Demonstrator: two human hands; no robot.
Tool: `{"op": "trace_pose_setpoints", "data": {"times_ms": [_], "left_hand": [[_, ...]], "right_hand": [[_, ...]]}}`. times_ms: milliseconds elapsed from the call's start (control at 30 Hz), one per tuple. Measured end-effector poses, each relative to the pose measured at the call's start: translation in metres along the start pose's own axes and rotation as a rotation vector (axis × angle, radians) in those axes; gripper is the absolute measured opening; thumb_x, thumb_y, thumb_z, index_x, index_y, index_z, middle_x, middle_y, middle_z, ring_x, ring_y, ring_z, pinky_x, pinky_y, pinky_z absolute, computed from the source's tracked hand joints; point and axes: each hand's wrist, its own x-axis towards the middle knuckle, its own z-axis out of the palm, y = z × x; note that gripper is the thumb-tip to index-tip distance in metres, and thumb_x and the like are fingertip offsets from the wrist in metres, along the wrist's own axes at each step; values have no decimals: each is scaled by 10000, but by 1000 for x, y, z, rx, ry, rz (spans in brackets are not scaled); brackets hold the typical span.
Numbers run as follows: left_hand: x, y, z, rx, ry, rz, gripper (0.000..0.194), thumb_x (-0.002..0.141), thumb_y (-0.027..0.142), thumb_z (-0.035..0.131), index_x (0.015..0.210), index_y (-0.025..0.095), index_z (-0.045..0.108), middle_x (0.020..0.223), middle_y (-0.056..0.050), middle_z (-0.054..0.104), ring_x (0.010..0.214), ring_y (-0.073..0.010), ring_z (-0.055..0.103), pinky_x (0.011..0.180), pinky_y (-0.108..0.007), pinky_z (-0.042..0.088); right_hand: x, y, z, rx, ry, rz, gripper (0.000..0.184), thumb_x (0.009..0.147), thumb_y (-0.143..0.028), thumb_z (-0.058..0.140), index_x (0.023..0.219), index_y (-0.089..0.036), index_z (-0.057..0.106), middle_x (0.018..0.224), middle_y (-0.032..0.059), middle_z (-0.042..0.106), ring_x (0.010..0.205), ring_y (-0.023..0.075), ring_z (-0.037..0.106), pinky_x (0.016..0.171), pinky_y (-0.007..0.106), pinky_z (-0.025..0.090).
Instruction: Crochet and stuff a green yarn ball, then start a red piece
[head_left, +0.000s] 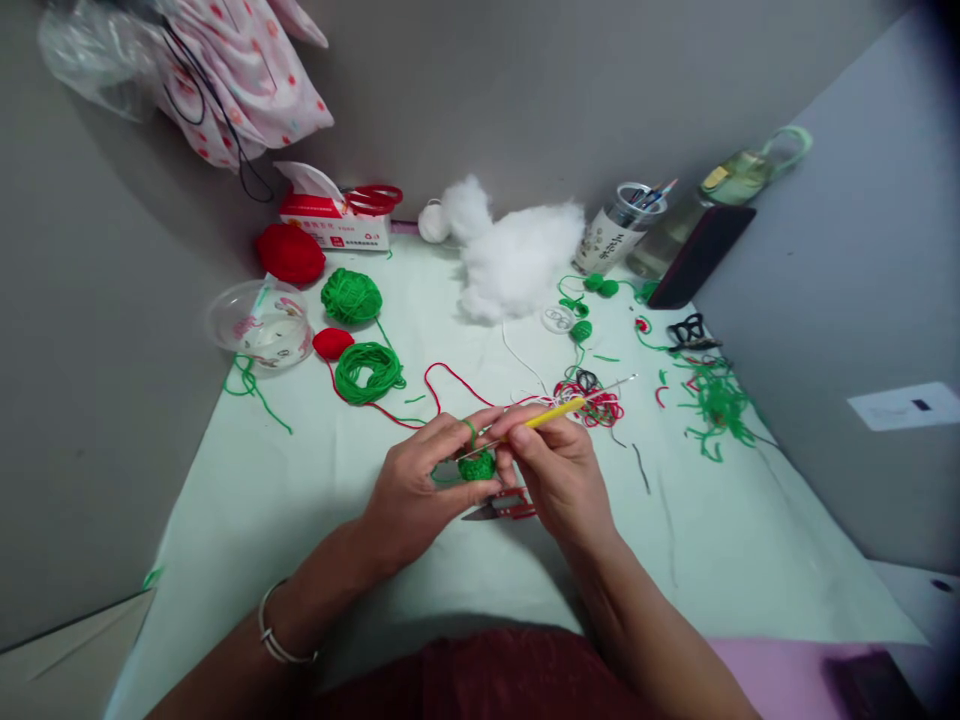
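A small green crocheted piece (477,466) sits between the thumb and fingers of my left hand (420,470), with green yarn looped over a finger. My right hand (562,470) grips a crochet hook (555,413) by its yellow handle. The hook's thin metal shaft reaches left to the green piece; its other metal end points up to the right. Below the hands, partly covered by my right hand, lie small red-handled thread snips (514,504). The exact stitch at the hook's tip is too small to make out.
Green yarn (351,296) and red yarn (291,253) lie at left by a clear plastic bowl (262,330). White stuffing (517,255) is at the back. Tangled yarn (589,402), green scraps (718,400), a pen cup (619,228) and a phone (701,257) stand or lie at right.
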Motion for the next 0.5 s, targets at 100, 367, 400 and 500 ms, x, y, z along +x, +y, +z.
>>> {"op": "trace_pose_setpoints", "data": {"times_ms": [100, 367, 400, 500], "left_hand": [[-1, -1, 1, -23, 26, -57, 577, 767, 226, 861, 1321, 307, 724, 1020, -7, 739, 970, -184, 674, 920, -308, 537], [-5, 5, -3, -149, 59, -158, 334, 732, 336, 923, 1042, 281, 808, 973, -10, 667, 1003, -198, 630, 978, -331, 481], [-5, 5, -4, -155, 53, -156, 324, 731, 331, 924, 1030, 280, 810, 971, -10, 665, 998, -197, 628, 972, -330, 481], [-4, 4, -6, -149, 36, -154, 406, 733, 322, 923, 1118, 291, 799, 974, -16, 673, 964, -198, 625, 963, -342, 484]], "right_hand": [[2, 0, -2, -19, 10, 10, 142, 933, -369, 758, 904, -244, 818, 753, -9, 717, 560, 91, 618, 539, 222, 516], [8, -11, -2, 11, 23, 25, 210, 937, -418, 741, 884, -217, 768, 761, 16, 764, 593, 115, 655, 571, 237, 571], [8, -12, -1, 9, 22, 28, 221, 937, -426, 738, 878, -214, 760, 758, 19, 768, 590, 119, 656, 568, 241, 573], [9, -14, -2, 1, 1, 16, 224, 957, -418, 716, 877, -211, 748, 759, 23, 778, 590, 125, 665, 572, 249, 580]]}}
